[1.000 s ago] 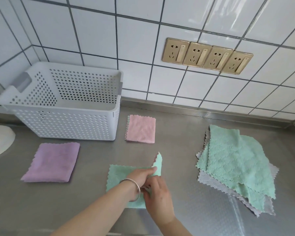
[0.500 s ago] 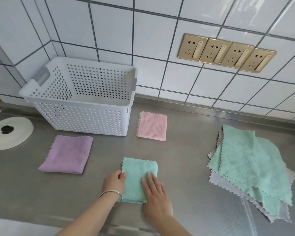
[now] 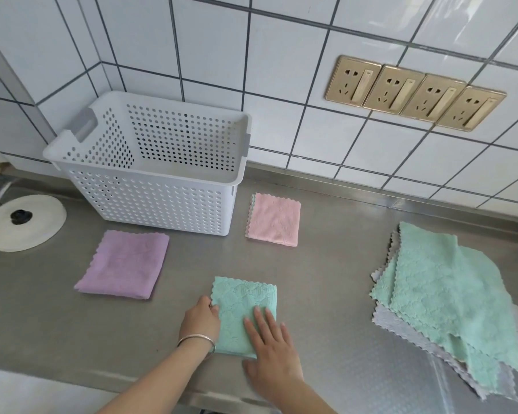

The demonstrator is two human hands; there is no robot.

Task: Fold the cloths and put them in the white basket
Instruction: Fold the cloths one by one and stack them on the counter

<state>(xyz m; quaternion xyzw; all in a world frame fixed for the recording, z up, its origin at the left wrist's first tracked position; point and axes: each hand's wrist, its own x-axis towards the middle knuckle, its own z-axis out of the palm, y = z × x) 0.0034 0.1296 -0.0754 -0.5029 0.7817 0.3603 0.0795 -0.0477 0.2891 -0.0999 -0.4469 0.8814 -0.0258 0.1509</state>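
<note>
A stainless-steel worktop [image 3: 326, 264] runs along a white tiled wall [image 3: 281, 70], seen from above by a head-worn camera. The white basket [image 3: 162, 204], perforated on all sides, stands at the back left of the worktop against the wall, and no cloth can be seen inside it. On the right lies a loose pile of unfolded cloths [image 3: 449, 306], green ones on top of grey ones, their zigzag edges fanned out and overlapping. A folded purple cloth [image 3: 123, 264] lies flat in front of the basket, close to its front wall but apart from it. A round white lid [image 3: 27, 225] with a black knob sits at the far left edge. A folded green cloth [image 3: 246, 312] lies at the near middle of the worktop, under both hands. A folded pink cloth [image 3: 274, 219] rests just right of the basket's front corner. Four gold wall sockets [image 3: 416, 94] are set in a row on the tiles, upper right. The right hand [image 3: 271, 351] lies flat, fingers spread, pressing the green cloth's lower right part. The left hand [image 3: 199, 321], a silver bracelet [image 3: 196, 340] at its wrist, is curled at the cloth's left edge, fingertips touching it; whether it grips the edge cannot be told.
</note>
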